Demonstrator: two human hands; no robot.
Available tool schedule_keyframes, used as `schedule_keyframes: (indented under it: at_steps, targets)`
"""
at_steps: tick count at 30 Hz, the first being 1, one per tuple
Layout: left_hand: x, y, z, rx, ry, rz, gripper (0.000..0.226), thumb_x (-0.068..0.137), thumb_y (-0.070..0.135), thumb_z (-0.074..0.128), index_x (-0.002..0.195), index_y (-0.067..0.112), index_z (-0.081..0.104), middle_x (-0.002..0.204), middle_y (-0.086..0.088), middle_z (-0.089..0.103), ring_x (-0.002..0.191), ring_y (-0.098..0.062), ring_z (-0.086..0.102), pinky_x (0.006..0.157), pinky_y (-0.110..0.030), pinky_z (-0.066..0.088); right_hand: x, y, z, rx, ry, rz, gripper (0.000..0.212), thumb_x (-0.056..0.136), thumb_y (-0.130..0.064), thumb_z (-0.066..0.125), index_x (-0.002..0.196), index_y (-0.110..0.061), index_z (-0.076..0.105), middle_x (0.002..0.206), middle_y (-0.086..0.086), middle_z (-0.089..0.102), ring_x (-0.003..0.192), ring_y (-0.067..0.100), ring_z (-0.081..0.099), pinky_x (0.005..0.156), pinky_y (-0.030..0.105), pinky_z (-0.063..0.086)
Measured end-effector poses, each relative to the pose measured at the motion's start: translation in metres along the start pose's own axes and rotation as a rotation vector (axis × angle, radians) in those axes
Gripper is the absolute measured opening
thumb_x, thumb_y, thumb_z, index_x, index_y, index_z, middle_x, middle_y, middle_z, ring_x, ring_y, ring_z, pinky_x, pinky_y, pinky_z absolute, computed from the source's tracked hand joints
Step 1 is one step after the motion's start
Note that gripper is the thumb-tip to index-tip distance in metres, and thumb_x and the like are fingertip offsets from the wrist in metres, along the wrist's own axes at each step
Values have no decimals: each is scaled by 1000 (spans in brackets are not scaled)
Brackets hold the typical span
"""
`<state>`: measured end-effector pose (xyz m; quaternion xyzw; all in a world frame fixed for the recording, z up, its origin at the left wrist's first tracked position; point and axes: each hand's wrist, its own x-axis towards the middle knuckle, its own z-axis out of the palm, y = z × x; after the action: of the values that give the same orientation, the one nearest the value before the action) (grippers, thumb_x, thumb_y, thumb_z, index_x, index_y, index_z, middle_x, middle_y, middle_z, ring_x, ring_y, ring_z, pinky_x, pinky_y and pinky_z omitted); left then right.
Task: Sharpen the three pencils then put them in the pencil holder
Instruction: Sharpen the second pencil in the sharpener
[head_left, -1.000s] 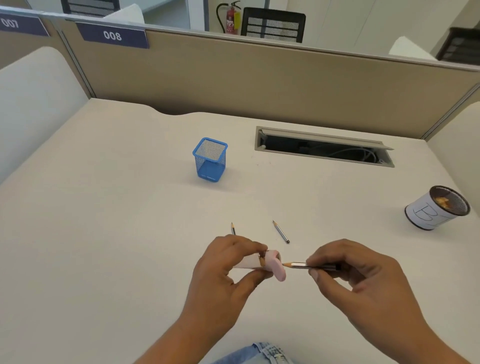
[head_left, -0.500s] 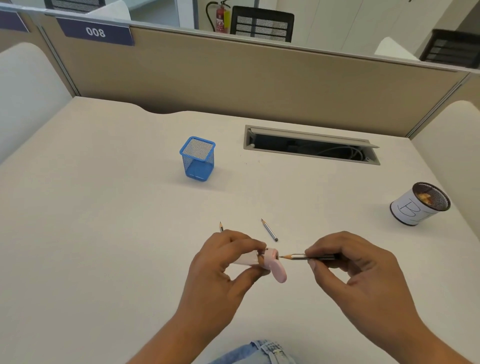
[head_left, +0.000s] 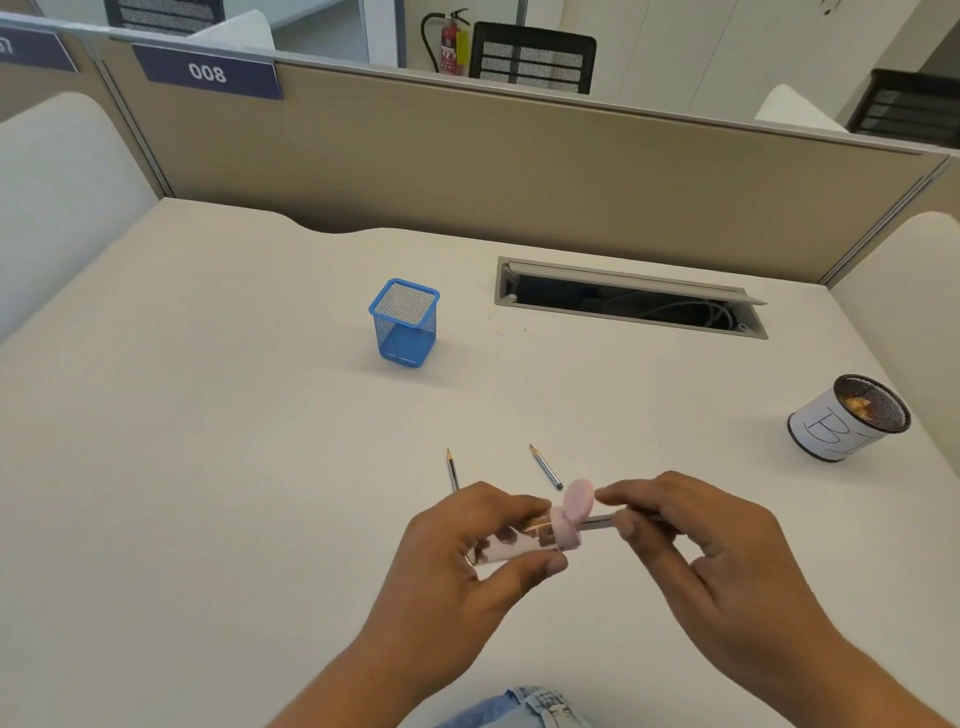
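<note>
Since the earlier frame, pencil tip has gone from just outside into the pink-capped sharpener (head_left: 540, 535). Left hand (head_left: 467, 566) closed around sharpener's clear body, shavings inside; fingers hide its far end. Right hand (head_left: 696, 545) pinches the held pencil (head_left: 597, 521), only a short grey stretch visible, rest hidden in the fingers. Its long axis runs 3-to-9 o'clock, tip at 9. Two loose pencils lie on desk (head_left: 208, 441) at 12 of the hands: left pencil (head_left: 452, 469) partly covered, right pencil (head_left: 545, 466), tips toward 12. Blue mesh holder (head_left: 405, 325) upright farther at 12. Labelled cup (head_left: 847, 418) at 2 o'clock, contents unclear.
</note>
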<state>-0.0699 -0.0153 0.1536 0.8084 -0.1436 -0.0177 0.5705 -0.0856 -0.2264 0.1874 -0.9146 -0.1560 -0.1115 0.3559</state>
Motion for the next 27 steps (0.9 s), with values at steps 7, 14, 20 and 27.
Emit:
schedule_keyframes:
  at_steps: [7,14,20,27]
  targets:
    - [-2,11,1,-123,-141,-59,19,79,36,73,99,36,72,86,9,66,79,-8,61,68,-8,43,1,-4,-8,-225,-238,-117,26,100,-47,35,108,-34,56,88,-22,46,75,-3,46,66,14,39]
    - [0,23,-1,-194,-119,-85,21,75,37,75,95,33,74,85,7,68,76,-3,61,67,-8,43,13,-4,-26,-373,-179,-260,31,101,-39,34,87,-20,55,78,-12,41,64,6,35,53,22,31]
    - [0,21,-4,-252,-172,-127,18,78,28,78,95,32,74,87,5,69,79,-10,64,74,-20,52,14,-12,-22,-409,-223,-310,29,100,-36,38,95,-20,62,77,-8,49,65,13,43,51,28,38]
    - [2,21,-10,-304,-110,-172,22,72,29,77,94,28,76,79,16,65,73,0,59,71,-13,46,31,-8,-26,-416,-282,-300,23,100,-39,36,96,-24,52,81,-11,48,66,10,44,52,24,37]
